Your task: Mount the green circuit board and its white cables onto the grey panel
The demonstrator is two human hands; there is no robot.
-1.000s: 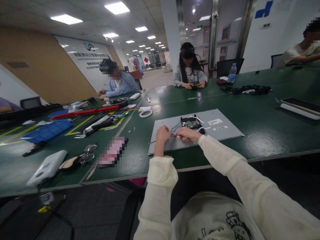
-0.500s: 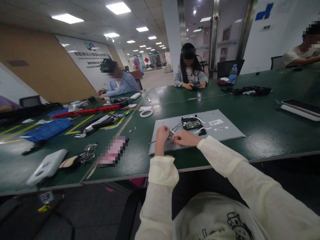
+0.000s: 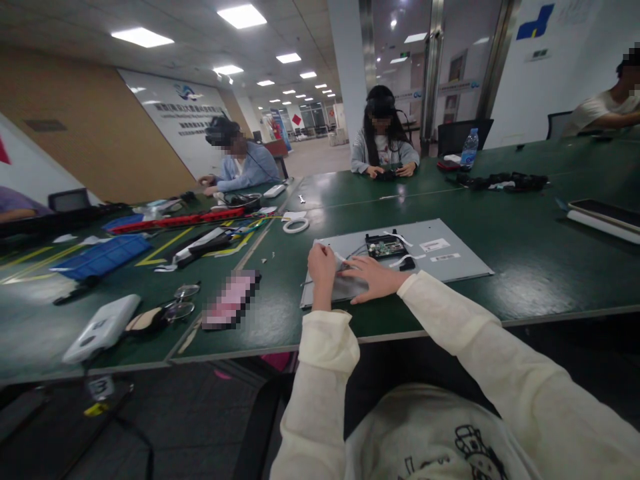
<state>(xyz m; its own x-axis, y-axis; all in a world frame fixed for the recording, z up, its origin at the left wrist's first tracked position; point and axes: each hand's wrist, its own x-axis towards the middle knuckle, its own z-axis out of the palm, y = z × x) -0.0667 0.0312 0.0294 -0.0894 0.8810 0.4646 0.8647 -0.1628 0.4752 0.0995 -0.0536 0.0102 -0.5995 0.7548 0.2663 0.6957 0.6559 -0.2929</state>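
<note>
A flat grey panel (image 3: 430, 230) lies on the table in front of me. On it sits a black-framed circuit board (image 3: 389, 247) with thin cables, white strips beside it and a small black part (image 3: 407, 265). My left hand (image 3: 321, 265) is closed at the panel's left side, pinching a white strip of tape (image 3: 338, 256) that runs toward my other hand. With fingers spread, my right hand (image 3: 374, 277) rests low over the panel, its fingertips close to the strip and the cables. Whether the fingertips touch the strip is too small to tell.
A roll of white tape (image 3: 296, 225) lies beyond the panel's left corner. Left of me are a phone (image 3: 233, 300), glasses (image 3: 181, 303), a white device (image 3: 103, 328) and a blue bin (image 3: 103, 257). A water bottle (image 3: 469, 149) stands far right. Other people sit around the table.
My right hand has opened, its fingers spreading out across the panel. My left hand has turned and moved slightly down, with the white strip stretching from it. The view has shifted slightly.
</note>
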